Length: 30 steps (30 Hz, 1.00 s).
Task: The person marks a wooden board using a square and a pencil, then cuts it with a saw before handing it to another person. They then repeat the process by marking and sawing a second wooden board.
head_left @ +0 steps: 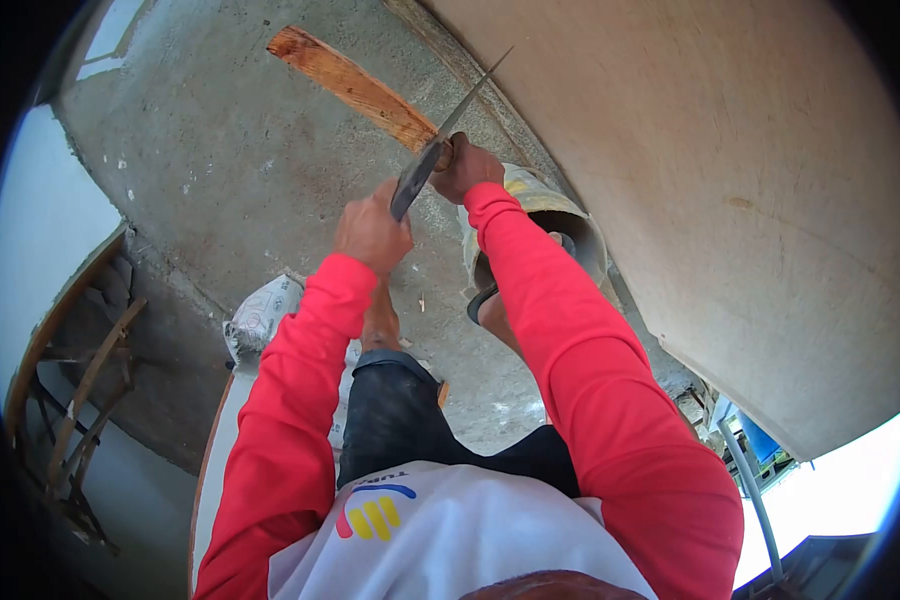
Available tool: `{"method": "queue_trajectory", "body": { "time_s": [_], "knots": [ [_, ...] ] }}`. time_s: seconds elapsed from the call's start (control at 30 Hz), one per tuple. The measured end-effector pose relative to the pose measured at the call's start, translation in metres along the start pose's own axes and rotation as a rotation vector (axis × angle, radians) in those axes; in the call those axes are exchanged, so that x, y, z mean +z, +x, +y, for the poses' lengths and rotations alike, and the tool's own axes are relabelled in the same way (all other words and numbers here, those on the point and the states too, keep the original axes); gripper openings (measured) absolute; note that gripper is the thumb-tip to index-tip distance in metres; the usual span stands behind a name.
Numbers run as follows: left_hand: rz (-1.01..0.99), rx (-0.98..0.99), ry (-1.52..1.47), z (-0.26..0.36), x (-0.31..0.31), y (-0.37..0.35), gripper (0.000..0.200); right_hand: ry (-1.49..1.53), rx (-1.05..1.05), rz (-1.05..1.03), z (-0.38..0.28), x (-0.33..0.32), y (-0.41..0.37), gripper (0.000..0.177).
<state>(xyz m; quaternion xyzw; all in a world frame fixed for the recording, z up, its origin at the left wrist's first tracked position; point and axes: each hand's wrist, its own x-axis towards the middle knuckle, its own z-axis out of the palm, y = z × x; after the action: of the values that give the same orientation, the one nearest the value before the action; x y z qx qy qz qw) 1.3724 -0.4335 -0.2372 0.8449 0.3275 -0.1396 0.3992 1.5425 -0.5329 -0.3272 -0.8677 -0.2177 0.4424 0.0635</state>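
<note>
Floor [240, 170] is seen beyond both hands, with few chips on it. A wooden slat [355, 88] is gripped at its near end by the right hand [467, 168]. A knife [415, 180] is clenched in the left hand [370, 232], its blade crossing just beside the right hand. Shaving is judged barely begun.

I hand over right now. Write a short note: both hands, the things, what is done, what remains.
Left hand: shut on the knife handle, blade angled up across the wooden strip at its near end.
Right hand: shut on that end; the rest points away over the concrete floor.
Done: blade meets wood; extent of cutting unclear.
Left: cannot tell.
</note>
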Motion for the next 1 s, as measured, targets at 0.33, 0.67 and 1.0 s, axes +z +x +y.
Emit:
{"method": "queue_trajectory", "body": {
  "time_s": [0.33, 0.67, 1.0],
  "knots": [
    [0.012, 0.001, 0.037, -0.009, -0.063, -0.127, 0.047, 0.02, -0.038, 0.014, 0.006, 0.003, 0.002, 0.049],
    [-0.053, -0.084, 0.044, 0.017, -0.112, -0.204, 0.048, 0.013, -0.056, -0.021, 0.004, 0.008, -0.007, 0.05],
    [0.079, 0.019, -0.009, 0.004, -0.006, -0.009, 0.033, -0.024, -0.093, 0.056, 0.006, 0.009, 0.002, 0.048]
  ]
}}
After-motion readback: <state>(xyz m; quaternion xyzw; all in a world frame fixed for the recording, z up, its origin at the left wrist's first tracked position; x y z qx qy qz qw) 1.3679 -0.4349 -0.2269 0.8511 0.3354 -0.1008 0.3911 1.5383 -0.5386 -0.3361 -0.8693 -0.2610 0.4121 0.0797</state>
